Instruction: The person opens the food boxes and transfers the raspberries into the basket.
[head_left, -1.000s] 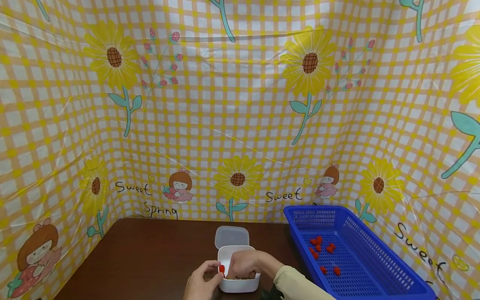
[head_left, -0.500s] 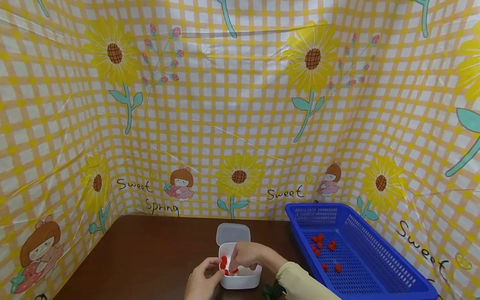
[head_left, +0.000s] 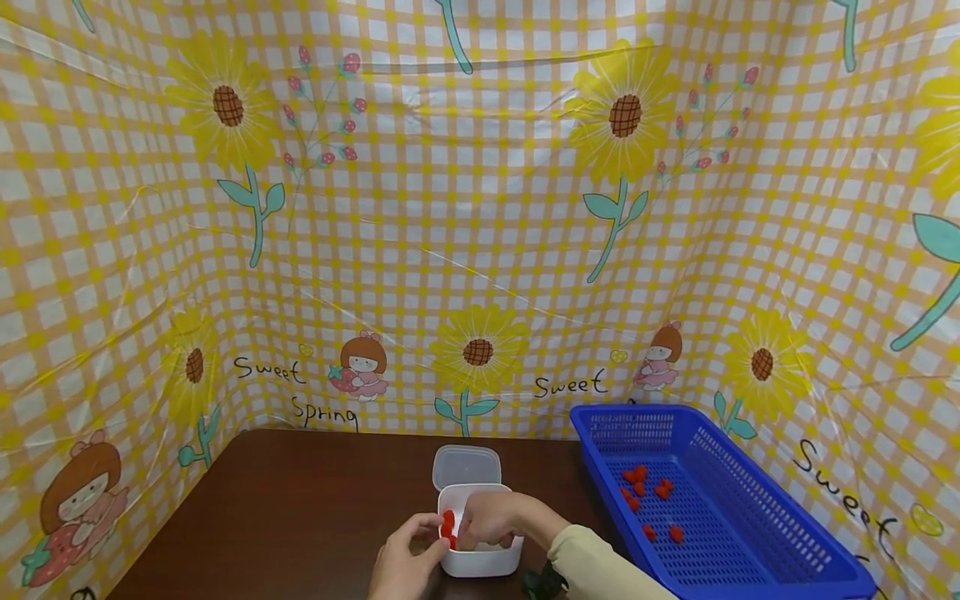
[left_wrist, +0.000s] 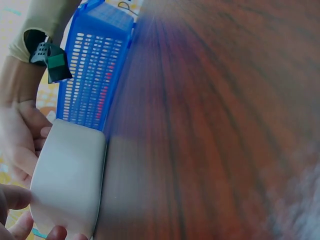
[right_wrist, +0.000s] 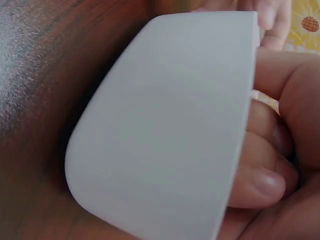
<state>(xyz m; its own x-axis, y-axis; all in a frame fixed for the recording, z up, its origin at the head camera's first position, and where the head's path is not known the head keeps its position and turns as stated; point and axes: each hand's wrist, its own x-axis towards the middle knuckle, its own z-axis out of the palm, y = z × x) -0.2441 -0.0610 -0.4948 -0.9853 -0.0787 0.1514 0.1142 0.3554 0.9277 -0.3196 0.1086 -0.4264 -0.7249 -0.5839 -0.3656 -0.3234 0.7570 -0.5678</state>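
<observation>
A small white plastic box (head_left: 480,565) stands on the table, with several small red pieces (head_left: 447,525) along the inside of its left wall. My left hand (head_left: 408,554) grips that wall, thumb in front and fingers further back, close beside the red pieces. In the left wrist view the fingers (left_wrist: 17,197) are on the box's end. My right hand (head_left: 495,518) reaches down inside the box from the right. The right wrist view shows its other fingers (right_wrist: 260,175) curled behind the box wall; its fingertips and whatever they touch are hidden.
A translucent lid (head_left: 467,467) lies just behind the box. To the right stands a blue perforated basket (head_left: 720,533) with several red pieces (head_left: 663,489) in it. A dark green object (head_left: 543,582) is at the right wrist. Patterned cloth (head_left: 420,250) surrounds the brown table (head_left: 300,508).
The right hand lifted slightly, showing a red piece at its fingertips, then went back down into the box. More red pieces show along the left wall than one second ago. The left hand stays in place.
</observation>
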